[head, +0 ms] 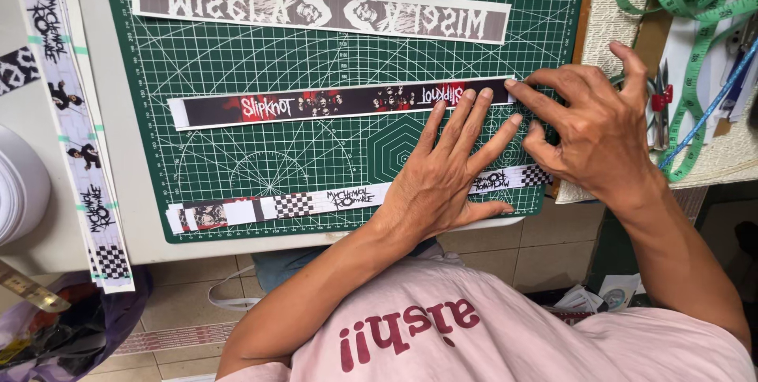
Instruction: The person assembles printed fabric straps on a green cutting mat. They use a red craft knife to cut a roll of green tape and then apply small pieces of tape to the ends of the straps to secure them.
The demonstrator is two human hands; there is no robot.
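A long dark printed strip (316, 103) with red and white graphics lies across the green cutting mat (237, 58). My left hand (450, 169) rests flat on the mat, fingertips touching the strip's lower edge near its right end. My right hand (588, 125) pinches at the strip's right end with index finger and thumb. A second strip (316, 200), white with checkered patches, lies along the mat's near edge and passes under my left hand.
More printed strips (316, 11) are stacked at the mat's far edge. Another long strip (75, 129) hangs along the left of the table. A green measuring tape (695, 19) and scissors (659, 102) lie to the right. A white roll (16, 185) sits at the far left.
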